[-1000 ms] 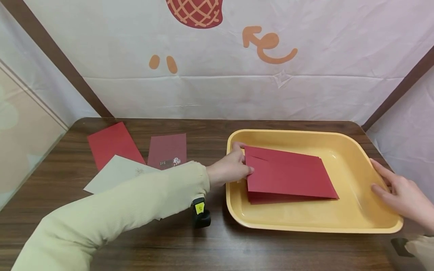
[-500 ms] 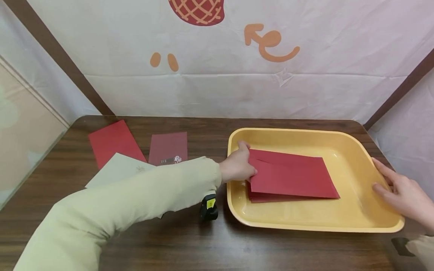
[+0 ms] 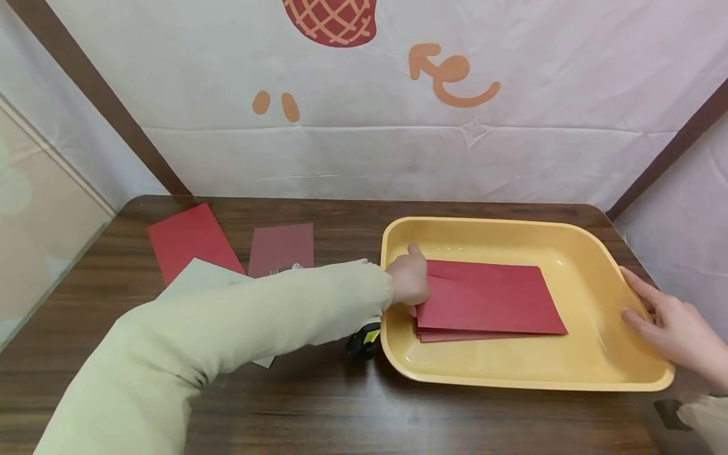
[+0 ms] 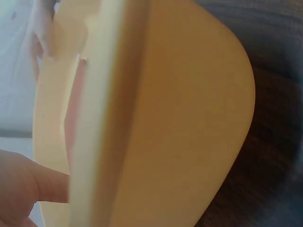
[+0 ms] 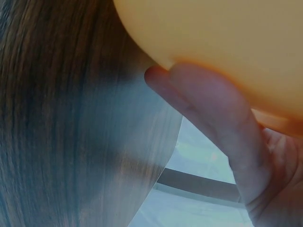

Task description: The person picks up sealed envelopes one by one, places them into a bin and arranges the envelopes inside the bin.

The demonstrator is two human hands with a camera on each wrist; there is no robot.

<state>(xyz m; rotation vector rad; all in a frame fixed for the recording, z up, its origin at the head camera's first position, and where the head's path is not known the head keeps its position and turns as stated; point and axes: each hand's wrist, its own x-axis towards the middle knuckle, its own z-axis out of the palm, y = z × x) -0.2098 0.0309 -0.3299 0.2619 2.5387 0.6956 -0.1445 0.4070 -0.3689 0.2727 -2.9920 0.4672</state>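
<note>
In the head view a yellow tray holds a loose stack of red envelopes, their edges slightly fanned. My left hand reaches over the tray's left rim and grips the stack's left edge, its fingers partly hidden by the back of the hand. The left wrist view shows the outside of the tray wall, part of the left hand behind the rim, and a slim strip of red envelope. At the tray's right end, my right hand grips the rim, fingers outside, thumb inside.
On the left of the wooden table lie a bright red envelope, a pale envelope partly under the left sleeve, and a dark red printed envelope. A white printed curtain hangs behind the table.
My left hand has moved a little right, farther over the tray rim, and its wrist has turned. The top envelope's left edge has shifted down towards the stack. The right hand stays put.
</note>
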